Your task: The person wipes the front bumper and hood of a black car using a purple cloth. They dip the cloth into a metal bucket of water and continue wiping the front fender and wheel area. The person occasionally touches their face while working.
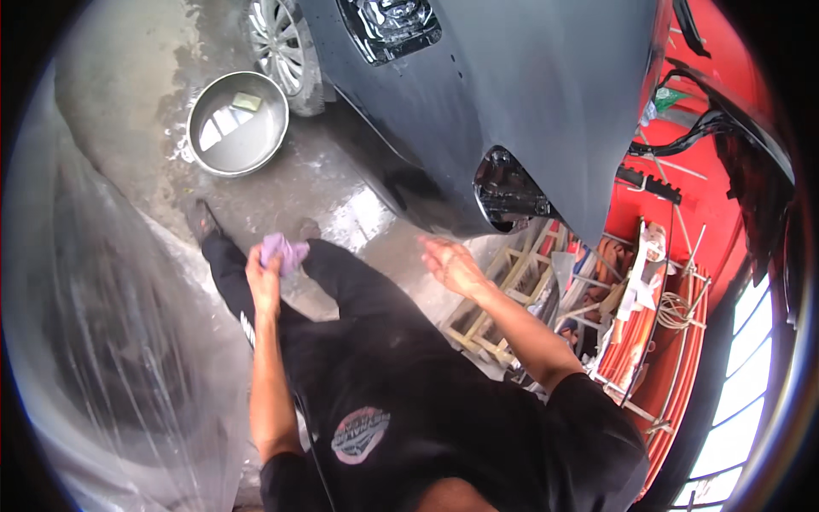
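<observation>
A crumpled purple cloth (286, 253) is gripped in my left hand (264, 282), held out over my legs. My right hand (454, 265) is raised just short of the grey car body (546, 94), apart from it, with its fingers loosely stretched and nothing visible in them. The car's bodywork looks matte, with a dark light opening (509, 189) at the corner nearest my right hand. Another dark, glossy recess (392, 27) shows higher up on the panel. Beyond my left hand, a round metal basin (194, 145) of water stands on the floor with a yellowish-green block (246, 102) in it.
Wet concrete floor (328, 183) lies between me and the car's wheel (286, 47). Clear plastic sheeting (119, 341) covers something along the left. Wooden frames (486, 311) and a rack with orange-red lengths (627, 354) crowd the right, before a red wall (712, 200).
</observation>
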